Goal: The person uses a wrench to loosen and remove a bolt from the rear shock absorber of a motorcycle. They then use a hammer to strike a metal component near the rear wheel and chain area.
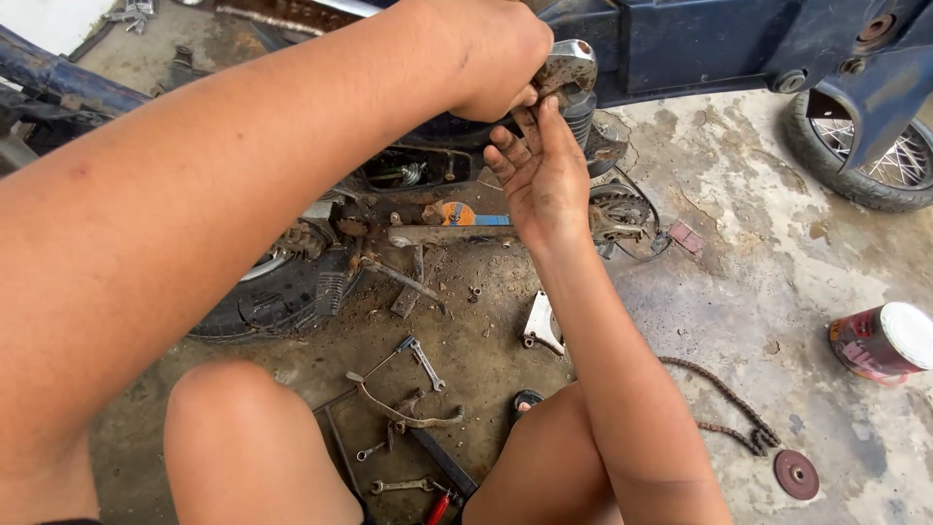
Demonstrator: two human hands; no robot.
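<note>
- We see even, soft daylight over the whole scene; nothing is dim.
- The concrete floor at right is brightest, pale and slightly washed out.
- Shadows are faint and soft-edged; the darkest area lies under the blue frame and around the tyre.
- A small glare sits on the metal part at top centre, and on the can lid.
- Our left forearm, close to the lens, looks large and a little soft.
- The tools on the floor are sharp.
- Wide-angle stretch bends the edges, seen in the wheel at top right.
- No motion blur shows.
</note>
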